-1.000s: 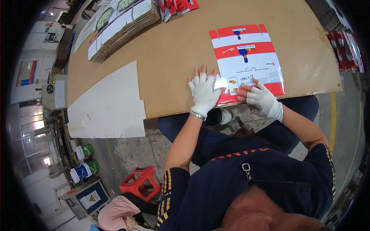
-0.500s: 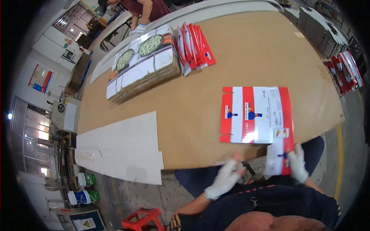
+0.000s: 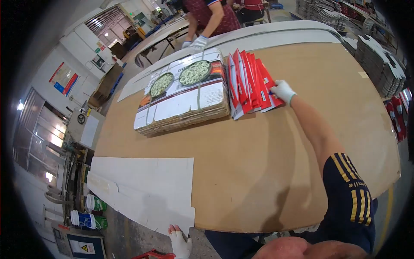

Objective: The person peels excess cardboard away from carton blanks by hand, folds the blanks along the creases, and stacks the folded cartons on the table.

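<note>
- in the head view, the right hand [image 3: 283, 91] is now reaching across the table [image 3: 241, 172], no longer working at the near edge, where it was handling a printed sheet half a second ago.
- it is touching the right end of a row of red cartons [image 3: 246, 82], which are leaning together beside a strapped stack [image 3: 185, 93]; the sheet seems to be joining that row, folded.
- the right arm is stretching well forward, fingers bending at the last carton's edge; whether they are gripping or pushing, i cannot tell.
- the left hand [image 3: 180, 245] is hanging loose by the white board's [image 3: 146, 185] near corner, holding nothing visible.
</note>
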`<state>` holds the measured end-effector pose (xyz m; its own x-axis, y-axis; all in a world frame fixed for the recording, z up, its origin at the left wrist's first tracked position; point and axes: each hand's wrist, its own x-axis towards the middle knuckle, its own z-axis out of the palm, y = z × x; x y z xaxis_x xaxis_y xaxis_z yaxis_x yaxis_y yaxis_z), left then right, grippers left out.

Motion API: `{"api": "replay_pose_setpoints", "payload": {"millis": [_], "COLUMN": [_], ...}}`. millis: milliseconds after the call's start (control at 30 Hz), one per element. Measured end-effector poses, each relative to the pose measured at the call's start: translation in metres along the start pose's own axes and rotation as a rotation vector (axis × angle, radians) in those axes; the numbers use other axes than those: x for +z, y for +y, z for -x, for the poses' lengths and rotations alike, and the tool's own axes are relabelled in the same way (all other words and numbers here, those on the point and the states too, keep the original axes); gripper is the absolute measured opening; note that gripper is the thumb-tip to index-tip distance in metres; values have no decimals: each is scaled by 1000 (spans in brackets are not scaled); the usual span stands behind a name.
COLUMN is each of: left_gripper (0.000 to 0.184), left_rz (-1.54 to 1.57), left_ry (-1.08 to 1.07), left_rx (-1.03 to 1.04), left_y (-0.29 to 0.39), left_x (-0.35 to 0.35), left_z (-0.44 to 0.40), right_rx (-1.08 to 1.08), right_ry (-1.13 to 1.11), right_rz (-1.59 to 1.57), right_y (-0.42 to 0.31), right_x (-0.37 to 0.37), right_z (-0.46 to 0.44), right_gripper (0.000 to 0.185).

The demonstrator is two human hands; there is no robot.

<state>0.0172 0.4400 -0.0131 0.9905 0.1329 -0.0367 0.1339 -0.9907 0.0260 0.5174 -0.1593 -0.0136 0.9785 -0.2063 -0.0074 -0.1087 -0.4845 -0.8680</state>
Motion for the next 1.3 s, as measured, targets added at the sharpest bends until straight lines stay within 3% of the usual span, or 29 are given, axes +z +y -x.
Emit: {"api": "replay_pose_setpoints", "payload": {"millis": [67,100,167,200,233,267,300,333,400,467,533,600,633,733,867,933,1033,1133,1167,1267,1300], "left_gripper": [61,53,37,29,16,20,24,29,40,51,62,73,95,60,43,39,33,36,37,37,34], "left_rz": [124,189,117,78,-2,5,103,218,361,401,352,187,166,119,364,511,535,417,360,460,537], "left_ry": [30,45,335,484,633,694,671,617,453,294,183,81,-91,98,-6,-81,-55,202,268,30,-97], "left_rx": [21,33,70,91,259,350,411,467,628,821,854,761,727,854,983,1043,685,493,633,1085,1181], "left_y": [-12,-13,-2,13,42,69,97,125,177,213,216,198,186,170,207,228,248,287,287,297,306], "left_x": [-11,-18,-43,-65,-86,-97,-91,-77,-50,-49,-58,-67,-61,-5,-41,-56,-20,-33,-18,9,-5], "left_z": [0,3,1,-4,-10,-7,-2,5,23,39,48,42,34,2,-10,-8,6,27,26,17,18], "right_rx": [-15,-134,-378,-569,-744,-899,-932,-1133,-1351,-1419,-1134,-836,-718,-525,-228,-256,-335,-383,-444,-323,-281], "right_ry": [41,151,382,346,207,37,-278,-468,-514,-498,-447,-340,-304,-254,-132,-5,170,181,208,237,218], "right_rz": [141,266,511,366,282,187,386,407,155,410,448,418,325,134,1,76,314,432,495,528,400], "right_y": [-26,-27,-31,-54,-77,-101,-140,-155,-137,-100,-74,-53,-42,-29,20,27,51,39,48,40,35], "right_x": [9,9,11,8,10,11,0,2,22,23,-9,-55,-76,-129,-171,-181,-167,-167,-167,-173,-175], "right_z": [13,24,60,105,164,224,289,337,418,457,472,482,487,507,540,556,573,579,577,570,568], "right_gripper": [25,26,29,26,31,38,49,50,41,30,25,21,24,27,29,27,21,24,31,52,60]}}
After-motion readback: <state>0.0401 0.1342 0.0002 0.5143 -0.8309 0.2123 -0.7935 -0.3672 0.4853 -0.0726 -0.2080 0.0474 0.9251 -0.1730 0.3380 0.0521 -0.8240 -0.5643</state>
